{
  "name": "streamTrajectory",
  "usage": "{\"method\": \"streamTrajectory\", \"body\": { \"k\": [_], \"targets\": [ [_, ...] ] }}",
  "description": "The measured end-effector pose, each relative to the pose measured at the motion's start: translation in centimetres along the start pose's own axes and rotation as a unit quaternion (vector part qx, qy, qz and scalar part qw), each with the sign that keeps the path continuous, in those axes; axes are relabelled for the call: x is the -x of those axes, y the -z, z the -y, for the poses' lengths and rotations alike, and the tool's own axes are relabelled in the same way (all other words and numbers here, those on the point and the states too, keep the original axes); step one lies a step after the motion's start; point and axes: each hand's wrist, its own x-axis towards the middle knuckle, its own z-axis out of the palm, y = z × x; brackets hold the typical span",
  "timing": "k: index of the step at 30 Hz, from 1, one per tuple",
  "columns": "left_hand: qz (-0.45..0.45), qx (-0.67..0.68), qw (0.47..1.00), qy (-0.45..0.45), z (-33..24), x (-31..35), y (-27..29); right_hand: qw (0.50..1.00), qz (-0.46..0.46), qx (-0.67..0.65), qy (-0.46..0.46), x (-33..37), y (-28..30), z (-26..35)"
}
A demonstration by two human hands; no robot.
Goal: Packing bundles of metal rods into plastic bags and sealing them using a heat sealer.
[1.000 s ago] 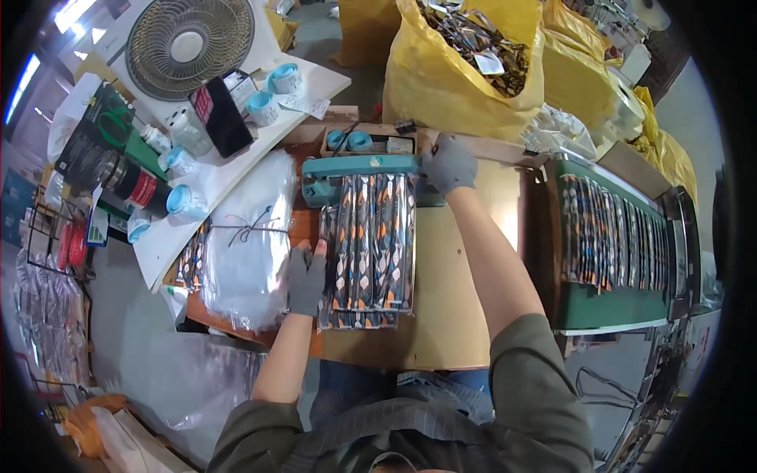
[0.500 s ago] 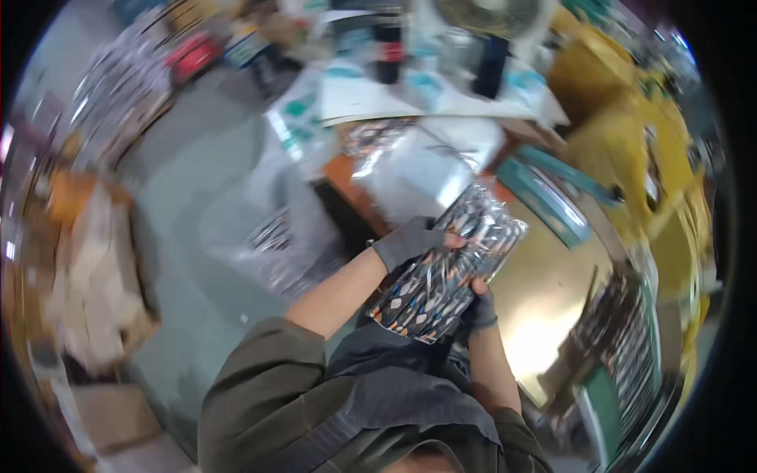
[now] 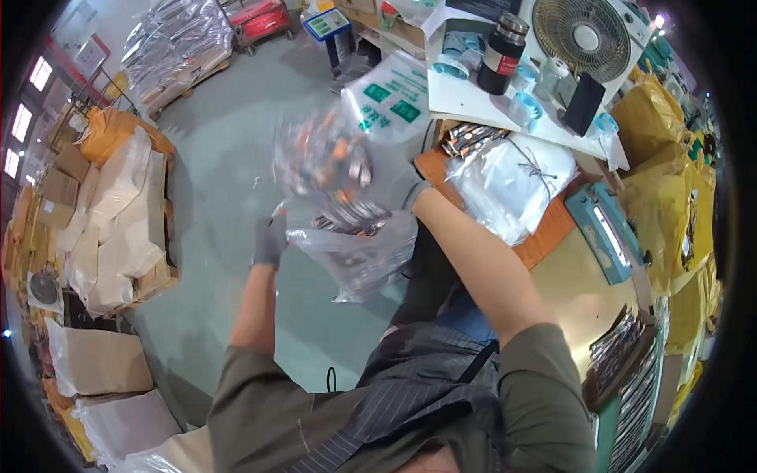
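A large clear plastic bag [image 3: 359, 264] hangs open beside the table, with several dark, orange-and-white patterned pieces [image 3: 355, 218] inside. My left hand [image 3: 270, 239], in a grey fingerless glove, is closed at the bag's left edge. Over the bag's mouth is a clear-wrapped pack of similar patterned pieces [image 3: 323, 158], smeared by motion. My right hand [image 3: 400, 188], gloved alike, is close to the pack's right side; its fingers are blurred, and I cannot tell whether it touches the pack.
On the table to the right lie a stack of clear bags [image 3: 512, 177] and a teal sealer-like device [image 3: 603, 232]. A white shelf [image 3: 489, 106] holds a dark flask [image 3: 502, 55], phone [image 3: 583, 105] and fan [image 3: 583, 38]. Wrapped cartons [image 3: 118, 213] stand at left.
The patterned pack has gone from before my body, where both hands held it, leftward to over the bag. My hands have moved apart, the left to the bag's edge. The view has shifted left.
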Motion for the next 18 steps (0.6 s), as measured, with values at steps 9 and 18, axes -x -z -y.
{"method": "streamTrajectory", "body": {
  "k": [9, 18],
  "targets": [
    [0.124, 0.057, 0.991, 0.012, -0.2, 17.4, -0.9, 0.9, 0.371, 0.221, -0.059, 13.6, -8.7, -3.0],
    [-0.075, 0.242, 0.967, 0.038, -0.7, 11.3, -3.2, 0.974, 0.168, 0.154, 0.02, 18.2, 0.6, -4.7]
  ]
}}
